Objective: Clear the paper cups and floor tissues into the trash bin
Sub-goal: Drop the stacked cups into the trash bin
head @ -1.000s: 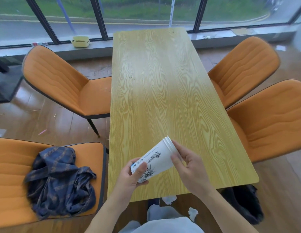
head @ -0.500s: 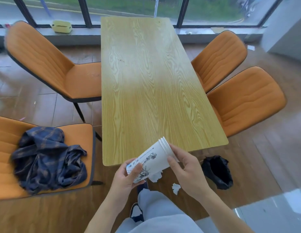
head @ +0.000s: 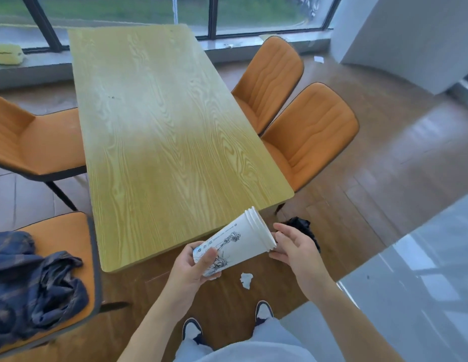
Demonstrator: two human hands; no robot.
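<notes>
A nested stack of white paper cups (head: 238, 241) with black line drawings lies tilted in the air past the table's near end. My left hand (head: 193, 267) grips its base. My right hand (head: 295, 248) touches the rims with thumb and fingertips, fingers spread. A crumpled white tissue (head: 246, 280) lies on the wooden floor below the cups. A second bit of tissue (head: 214, 278) peeks out beneath the cup base. The black trash bin (head: 304, 228) stands on the floor behind my right hand, mostly hidden by it.
The long wooden table (head: 159, 131) stretches ahead. Orange chairs stand on both sides, two on the right (head: 311, 134). A blue plaid garment (head: 32, 280) lies on the near left chair. My shoes (head: 264, 310) are on the floor below. A white wall (head: 410, 40) rises at the right.
I have stepped back and to the right, so the table has slid away and left. The cups now hang over the floor instead of the table edge. My right fingers have loosened at the rims.
</notes>
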